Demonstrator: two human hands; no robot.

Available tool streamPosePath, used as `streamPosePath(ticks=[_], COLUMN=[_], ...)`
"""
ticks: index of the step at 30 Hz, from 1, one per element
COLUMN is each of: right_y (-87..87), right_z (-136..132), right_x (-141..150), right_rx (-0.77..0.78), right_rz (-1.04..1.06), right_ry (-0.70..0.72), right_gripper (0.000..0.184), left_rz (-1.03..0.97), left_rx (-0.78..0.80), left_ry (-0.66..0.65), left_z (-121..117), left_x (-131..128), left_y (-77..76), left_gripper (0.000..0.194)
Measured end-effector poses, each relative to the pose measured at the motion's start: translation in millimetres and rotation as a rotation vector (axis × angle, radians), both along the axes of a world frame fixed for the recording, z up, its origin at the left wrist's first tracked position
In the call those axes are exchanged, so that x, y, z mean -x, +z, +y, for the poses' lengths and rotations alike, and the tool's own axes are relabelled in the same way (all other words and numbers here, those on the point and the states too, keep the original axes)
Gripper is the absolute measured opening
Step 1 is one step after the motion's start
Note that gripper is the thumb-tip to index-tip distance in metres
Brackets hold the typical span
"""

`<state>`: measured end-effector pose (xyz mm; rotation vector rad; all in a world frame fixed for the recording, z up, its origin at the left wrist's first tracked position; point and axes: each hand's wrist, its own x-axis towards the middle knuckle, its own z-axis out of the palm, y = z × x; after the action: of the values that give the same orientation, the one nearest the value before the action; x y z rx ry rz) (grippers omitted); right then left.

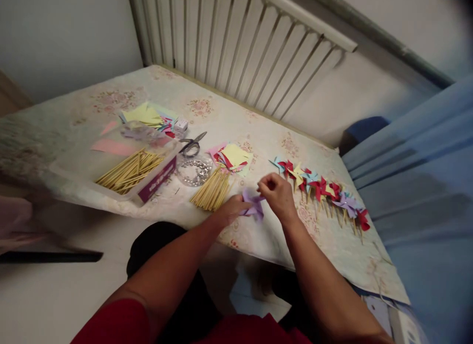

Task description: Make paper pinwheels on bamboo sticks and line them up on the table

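Observation:
A purple paper pinwheel (pixel 254 206) is held over the table's front edge, its vanes folded. My left hand (pixel 233 210) is closed on its left side, thumb and fingers pinching the paper. Right above it, my right hand (pixel 275 192) is closed with thumb and forefinger pressed together at the pinwheel's upper right; whatever is between those fingertips is too small to make out. Beside my left hand lies a bundle of wooden sticks (pixel 211 190). Behind it are cut coloured paper squares (pixel 233 156) and a clear round dish of small metal pieces (pixel 195 171).
Finished pinwheels (pixel 320 187) on sticks lie in a row at the right. To the left stand a plastic box (pixel 157 178) of sticks, scissors (pixel 192 145), a small white box (pixel 181 126) and more paper (pixel 144 115). A radiator (pixel 236 43) and blue curtain (pixel 414 176) border the table.

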<state>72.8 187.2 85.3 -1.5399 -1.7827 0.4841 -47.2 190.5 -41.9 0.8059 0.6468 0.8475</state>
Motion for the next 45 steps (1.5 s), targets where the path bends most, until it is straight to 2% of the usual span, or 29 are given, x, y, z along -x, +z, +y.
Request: streamPosePath(ticks=[4,6,8,12,17,22,31,38,45], right_y=[-51.4,-79.4,-103.0,-132.1,-150.5,-159.7,-149.3,-146.0,-134.6], right_z=[-53.3,-75.3,-92.7,-112.9,-119.4,-121.3,-121.4,-118.0,-117.8], right_x=[-79.7,-109.4,-130.5,-147.6,-144.4,-142.6,-143.1,-149.8,-145.7], right_rx=[0.189,0.242,0.203,0.057,-0.125,-0.195,0.016,0.075,0.144], right_rz=[0.092,0.103,0.028,-0.106,-0.209,-0.261,-0.378,-0.399,-0.416], right_ry=[-0.287,-0.363,-0.394,-0.393,-0.370,-0.348,-0.306,-0.203,-0.237], right_gripper=[0.014,0.017,0.018,0.018,0.018,0.020,0.021,0.021,0.018], left_rz=[-0.062,-0.043,-0.011,0.040,0.061,0.061,0.054,0.038,0.036], left_rx=[0.076,0.096,0.113,0.132,0.150,0.156,0.165,0.170,0.179], left_ry=[0.025,0.046,0.079,0.132,0.214,0.270,0.317,0.324,0.327], left_z=[-4.7,-8.8,-13.8,-23.7,-31.5,-38.3,-46.5,-47.4,-47.8], left_x=[3.2,3.0,2.0,-3.3,-10.9,-14.4,-18.9,-19.1,-18.5], left_y=[0.0,-0.6,-0.5,0.7,0.3,4.5,6.6,5.9,4.9], left_gripper=[0.018,0.017,0.017,0.014,0.013,0.016,0.016,0.017,0.018])
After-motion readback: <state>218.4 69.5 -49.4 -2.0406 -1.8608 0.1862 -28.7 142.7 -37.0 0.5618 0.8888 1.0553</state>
